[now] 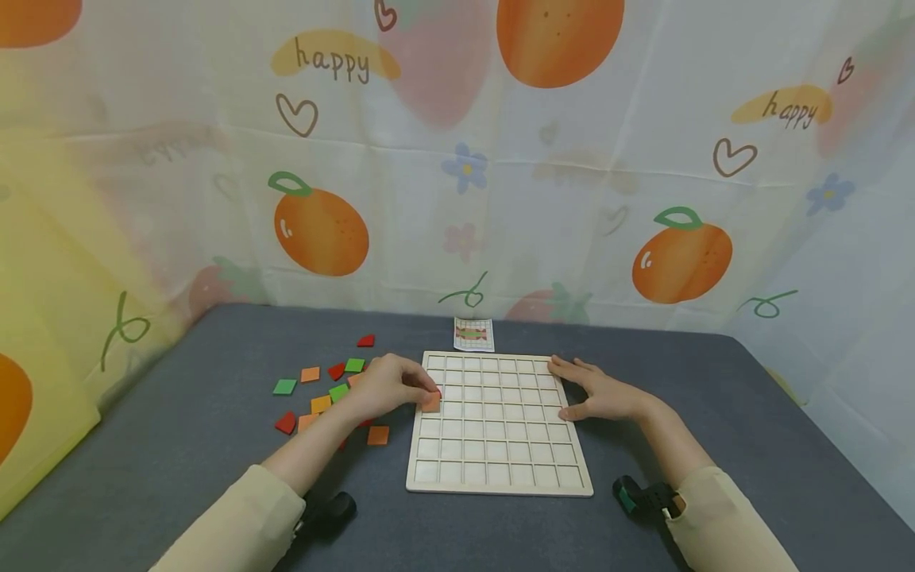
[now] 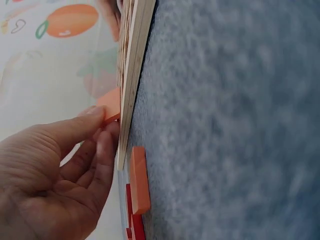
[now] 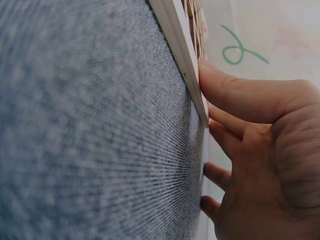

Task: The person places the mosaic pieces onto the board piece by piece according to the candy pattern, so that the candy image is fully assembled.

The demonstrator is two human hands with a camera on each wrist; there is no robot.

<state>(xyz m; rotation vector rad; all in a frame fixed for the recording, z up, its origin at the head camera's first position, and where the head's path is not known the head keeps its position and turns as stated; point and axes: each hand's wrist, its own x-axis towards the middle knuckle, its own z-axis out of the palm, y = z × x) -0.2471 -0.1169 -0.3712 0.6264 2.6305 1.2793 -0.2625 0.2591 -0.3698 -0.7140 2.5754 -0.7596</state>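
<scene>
A pale wooden board [image 1: 498, 490] divided into a grid of square cells lies flat on the table. At its left edge, my left hand [image 1: 389, 386] pinches an orange square tile [image 1: 431, 403] between thumb and fingers. In the left wrist view that orange tile [image 2: 111, 102] overlaps the board's rim, tilted. A sliver of red shows beside the tile in the head view. My right hand [image 1: 606, 395] rests along the board's right edge with fingers spread. Its thumb [image 3: 240, 95] touches the rim in the right wrist view.
Left of the board lie several loose tiles, among them a green one [image 1: 284, 387], an orange one [image 1: 378, 435] and a red one [image 1: 286, 423]. A small printed pattern card [image 1: 474, 335] sits behind the board. A patterned curtain [image 1: 429, 199] stands at the table's back.
</scene>
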